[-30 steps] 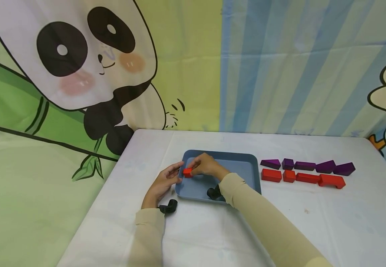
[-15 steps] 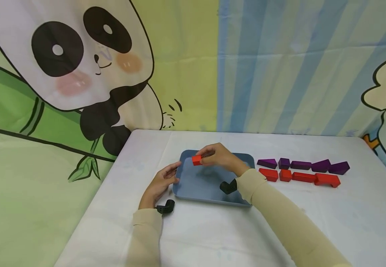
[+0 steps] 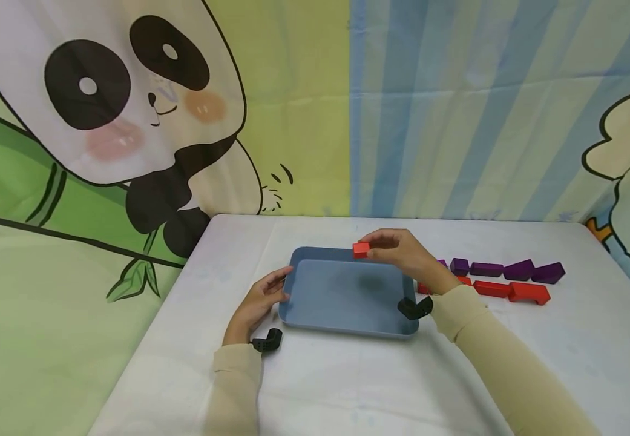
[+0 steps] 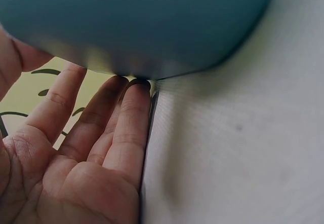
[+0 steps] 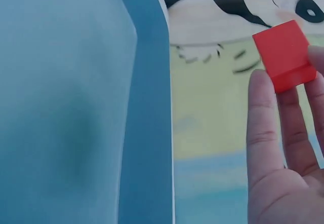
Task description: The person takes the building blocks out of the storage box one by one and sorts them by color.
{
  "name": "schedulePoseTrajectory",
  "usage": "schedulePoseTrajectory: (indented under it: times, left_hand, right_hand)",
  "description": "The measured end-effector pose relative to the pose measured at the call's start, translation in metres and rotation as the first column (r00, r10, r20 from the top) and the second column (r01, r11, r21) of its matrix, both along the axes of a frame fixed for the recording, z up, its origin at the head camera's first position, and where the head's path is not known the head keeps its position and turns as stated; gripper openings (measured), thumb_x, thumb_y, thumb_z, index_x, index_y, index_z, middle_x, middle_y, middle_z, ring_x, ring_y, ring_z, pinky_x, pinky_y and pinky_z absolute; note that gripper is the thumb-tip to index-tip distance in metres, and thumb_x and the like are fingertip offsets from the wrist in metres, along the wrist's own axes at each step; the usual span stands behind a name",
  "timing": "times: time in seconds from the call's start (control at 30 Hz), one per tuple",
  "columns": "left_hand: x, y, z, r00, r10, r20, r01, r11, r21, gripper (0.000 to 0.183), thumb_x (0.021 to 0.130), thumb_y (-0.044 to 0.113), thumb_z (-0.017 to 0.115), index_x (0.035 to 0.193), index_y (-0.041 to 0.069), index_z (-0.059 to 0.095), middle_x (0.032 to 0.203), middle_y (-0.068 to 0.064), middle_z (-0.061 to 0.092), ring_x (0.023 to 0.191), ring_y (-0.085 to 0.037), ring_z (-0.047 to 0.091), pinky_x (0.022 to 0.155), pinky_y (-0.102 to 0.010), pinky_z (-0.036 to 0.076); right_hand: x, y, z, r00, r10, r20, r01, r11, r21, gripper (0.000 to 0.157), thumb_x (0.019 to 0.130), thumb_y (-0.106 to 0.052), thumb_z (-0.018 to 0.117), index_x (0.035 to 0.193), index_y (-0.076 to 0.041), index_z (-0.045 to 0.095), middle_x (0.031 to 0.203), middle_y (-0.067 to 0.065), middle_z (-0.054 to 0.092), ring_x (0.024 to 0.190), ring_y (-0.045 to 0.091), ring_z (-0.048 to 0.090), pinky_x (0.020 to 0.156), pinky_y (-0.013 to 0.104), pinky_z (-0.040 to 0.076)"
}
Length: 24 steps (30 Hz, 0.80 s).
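Observation:
A small red block is pinched between the thumb and fingers of my right hand, held up over the far side of a blue-grey tray. The right wrist view shows the same red block at the fingertips, apart from the tray wall. My left hand rests at the tray's left edge, with thumb and fingertips against its outer side. In the left wrist view its fairly straight fingers touch the tray wall from outside.
Right of the tray, a row of purple blocks lies behind a row of red blocks, partly hidden by my right hand. A white cloth covers the table. A printed curtain hangs behind it.
My right hand has lifted the red block from the tray's left side and carried it right and toward the far rim. The left hand stays at the tray's left edge.

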<state>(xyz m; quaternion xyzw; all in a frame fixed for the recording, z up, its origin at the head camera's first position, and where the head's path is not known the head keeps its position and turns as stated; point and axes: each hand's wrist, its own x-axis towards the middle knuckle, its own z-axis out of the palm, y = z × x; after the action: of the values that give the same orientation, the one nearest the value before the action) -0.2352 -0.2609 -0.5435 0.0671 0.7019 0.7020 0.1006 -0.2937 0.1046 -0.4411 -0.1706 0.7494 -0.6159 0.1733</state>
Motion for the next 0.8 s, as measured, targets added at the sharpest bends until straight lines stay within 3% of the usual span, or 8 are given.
schedulePoseTrajectory:
  times: [0.2, 0.43, 0.7, 0.8]
  left_hand:
    - [-0.002, -0.001, -0.003, 1.000, 0.015, -0.023, -0.015, 1.000, -0.011, 0.073, 0.091, -0.004, 0.071, 0.160, -0.005, 0.047, 0.169, -0.023, 0.040, 0.156, -0.034, 0.039, 0.110, -0.016, 0.044]
    - [-0.001, 0.002, 0.003, 0.997, 0.043, 0.058, -0.043, 0.999, 0.008, 0.075, 0.091, -0.011, 0.067, 0.162, -0.005, 0.043, 0.171, -0.021, 0.038, 0.157, -0.035, 0.036, 0.114, -0.018, 0.042]
    - [0.000, 0.001, 0.003, 0.997, 0.042, 0.072, -0.043, 0.999, 0.013, 0.075, 0.092, -0.012, 0.066, 0.162, -0.006, 0.042, 0.171, -0.022, 0.038, 0.157, -0.035, 0.036, 0.111, -0.015, 0.043]
    - [-0.001, 0.001, 0.002, 0.996, 0.037, 0.076, -0.038, 0.999, 0.011, 0.075, 0.092, -0.012, 0.066, 0.162, -0.005, 0.042, 0.171, -0.021, 0.037, 0.157, -0.035, 0.036, 0.112, -0.015, 0.042]
  right_hand:
    - [0.009, 0.041, 0.001, 0.996, -0.086, -0.011, 0.087, 0.996, 0.014, 0.039, 0.102, -0.018, 0.076, 0.135, 0.001, 0.070, 0.119, 0.001, 0.076, 0.110, 0.020, 0.068, 0.104, 0.046, 0.056]
    - [0.020, 0.078, 0.004, 0.989, -0.143, -0.040, 0.142, 0.990, -0.019, 0.030, 0.104, -0.015, 0.073, 0.132, -0.004, 0.072, 0.114, -0.010, 0.077, 0.107, 0.011, 0.071, 0.097, 0.026, 0.059]
    - [0.029, 0.122, 0.001, 0.976, -0.205, -0.079, 0.206, 0.978, 0.016, 0.022, 0.106, -0.016, 0.070, 0.127, -0.021, 0.074, 0.114, -0.016, 0.074, 0.104, 0.009, 0.071, 0.091, 0.024, 0.060]
    - [0.035, 0.144, -0.002, 0.971, -0.228, -0.067, 0.226, 0.973, -0.033, 0.023, 0.107, -0.013, 0.068, 0.128, -0.022, 0.073, 0.116, -0.015, 0.074, 0.103, 0.008, 0.073, 0.088, 0.021, 0.060]
